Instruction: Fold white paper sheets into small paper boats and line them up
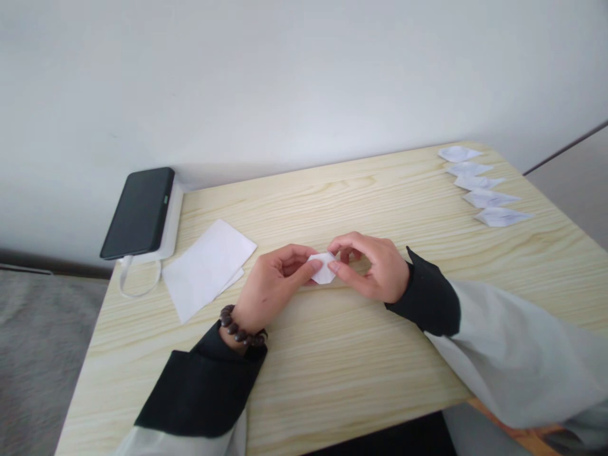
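Note:
Between my two hands is a small folded piece of white paper (323,271), held just above the table's middle. My left hand (285,272), with a dark bead bracelet at its wrist, pinches the paper's left end between thumb and fingers. At the right end, the thumb and forefinger of my right hand (373,266) close on it. Parts of the paper are hidden under both thumbs. Left of my hands lie flat white sheets of paper (206,269), one jutting out beneath another.
Several folded white paper boats (502,216) stand in a row at the wooden table's (332,367) far right. A black power bank or phone (140,212) rests on a white box (171,221) at the left, with a white cable (140,296) looping from it. A wall borders the back edge.

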Motion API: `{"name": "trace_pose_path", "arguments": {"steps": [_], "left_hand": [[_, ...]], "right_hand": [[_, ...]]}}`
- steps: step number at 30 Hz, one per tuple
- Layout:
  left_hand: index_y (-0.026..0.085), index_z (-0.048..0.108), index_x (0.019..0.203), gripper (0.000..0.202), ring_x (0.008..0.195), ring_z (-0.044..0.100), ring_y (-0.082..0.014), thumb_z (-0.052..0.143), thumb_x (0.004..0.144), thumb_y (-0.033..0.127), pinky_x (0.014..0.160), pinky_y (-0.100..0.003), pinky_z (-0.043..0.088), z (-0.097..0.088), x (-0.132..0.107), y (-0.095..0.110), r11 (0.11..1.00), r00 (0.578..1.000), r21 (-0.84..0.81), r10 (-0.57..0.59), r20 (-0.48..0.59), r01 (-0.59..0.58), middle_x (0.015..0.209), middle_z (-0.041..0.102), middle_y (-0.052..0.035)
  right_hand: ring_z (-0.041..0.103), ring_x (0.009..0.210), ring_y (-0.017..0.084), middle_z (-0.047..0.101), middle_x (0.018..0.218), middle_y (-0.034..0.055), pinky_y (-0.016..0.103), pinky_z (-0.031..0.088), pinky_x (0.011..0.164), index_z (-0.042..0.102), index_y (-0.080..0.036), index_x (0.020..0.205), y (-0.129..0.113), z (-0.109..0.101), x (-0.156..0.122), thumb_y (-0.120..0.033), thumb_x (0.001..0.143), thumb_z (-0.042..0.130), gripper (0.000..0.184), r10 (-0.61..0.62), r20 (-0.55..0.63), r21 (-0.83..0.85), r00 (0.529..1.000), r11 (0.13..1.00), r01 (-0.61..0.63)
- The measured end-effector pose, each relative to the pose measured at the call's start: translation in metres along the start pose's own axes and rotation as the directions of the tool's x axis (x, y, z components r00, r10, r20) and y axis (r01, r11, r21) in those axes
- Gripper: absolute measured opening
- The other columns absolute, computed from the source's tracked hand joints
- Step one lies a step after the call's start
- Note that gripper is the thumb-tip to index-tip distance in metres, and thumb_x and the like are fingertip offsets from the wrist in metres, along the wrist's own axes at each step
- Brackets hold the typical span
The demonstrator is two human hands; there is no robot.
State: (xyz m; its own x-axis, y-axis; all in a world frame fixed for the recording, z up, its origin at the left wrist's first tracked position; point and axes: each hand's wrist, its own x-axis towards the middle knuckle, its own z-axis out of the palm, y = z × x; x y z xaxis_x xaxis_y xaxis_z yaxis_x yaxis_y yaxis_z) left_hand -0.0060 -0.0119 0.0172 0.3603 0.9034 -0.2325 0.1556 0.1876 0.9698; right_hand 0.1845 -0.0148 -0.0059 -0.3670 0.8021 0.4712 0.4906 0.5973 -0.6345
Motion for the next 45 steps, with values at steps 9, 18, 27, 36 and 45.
{"name": "trace_pose_path", "arguments": {"steps": [9, 18, 27, 36, 45], "left_hand": [[0.014, 0.068, 0.088, 0.023, 0.074, 0.068, -0.0165, 0.068, 0.077, 0.035, 0.066, -0.025, 0.057, 0.005, -0.001, -0.008, 0.998, 0.994, 0.043, 0.046, -0.094, -0.042, 0.082, 0.074, -0.0051], [0.015, 0.07, 0.095, 0.029, 0.081, 0.07, -0.0196, 0.07, 0.075, 0.035, 0.076, -0.029, 0.057, 0.004, -0.001, -0.011, 0.99, 0.983, 0.105, 0.112, -0.145, -0.098, 0.089, 0.075, -0.006], [0.014, 0.067, 0.086, 0.026, 0.072, 0.068, -0.0154, 0.073, 0.072, 0.034, 0.067, -0.024, 0.056, 0.005, 0.002, -0.01, 0.996, 0.99, -0.02, 0.086, -0.116, -0.089, 0.08, 0.074, -0.0044], [0.013, 0.065, 0.084, 0.023, 0.053, 0.056, -0.0095, 0.068, 0.075, 0.034, 0.047, -0.019, 0.045, 0.004, 0.0, -0.01, 0.988, 1.0, 0.15, 0.024, -0.007, -0.023, 0.069, 0.068, -0.0015], [0.014, 0.064, 0.081, 0.02, 0.056, 0.058, -0.009, 0.07, 0.073, 0.032, 0.055, -0.019, 0.046, 0.004, 0.0, -0.009, 0.992, 1.0, 0.124, 0.027, 0.002, -0.027, 0.066, 0.067, 0.0003]], "right_hand": [[0.06, 0.059, 0.009, 0.067, 0.067, -0.0004, 0.02, 0.045, 0.058, 0.063, -0.015, 0.08, 0.0, 0.0, 0.003, -0.021, 0.081, 0.061, 0.006, 0.071, 0.008, 0.062, 0.997, 0.996, -0.071], [0.064, 0.065, 0.01, 0.071, 0.074, 0.0009, 0.02, 0.051, 0.064, 0.065, -0.017, 0.078, -0.001, -0.001, 0.006, -0.022, 0.079, 0.065, 0.005, 0.114, -0.003, 0.104, 0.993, 0.988, -0.113], [0.064, 0.064, 0.01, 0.07, 0.073, 0.0007, 0.02, 0.053, 0.063, 0.065, -0.017, 0.079, 0.002, -0.001, 0.005, -0.025, 0.078, 0.067, 0.009, 0.198, 0.027, 0.247, 0.98, 0.948, -0.199], [0.066, 0.061, 0.011, 0.071, 0.07, 0.0005, 0.021, 0.054, 0.061, 0.066, -0.018, 0.076, 0.002, -0.001, 0.005, -0.026, 0.076, 0.068, 0.008, 0.228, 0.055, 0.289, 0.972, 0.928, -0.234], [0.065, 0.058, 0.011, 0.071, 0.067, 0.0005, 0.019, 0.053, 0.057, 0.068, -0.017, 0.077, 0.003, 0.0, 0.005, -0.026, 0.076, 0.069, 0.009, 0.278, 0.089, 0.309, 0.956, 0.905, -0.292]]}}
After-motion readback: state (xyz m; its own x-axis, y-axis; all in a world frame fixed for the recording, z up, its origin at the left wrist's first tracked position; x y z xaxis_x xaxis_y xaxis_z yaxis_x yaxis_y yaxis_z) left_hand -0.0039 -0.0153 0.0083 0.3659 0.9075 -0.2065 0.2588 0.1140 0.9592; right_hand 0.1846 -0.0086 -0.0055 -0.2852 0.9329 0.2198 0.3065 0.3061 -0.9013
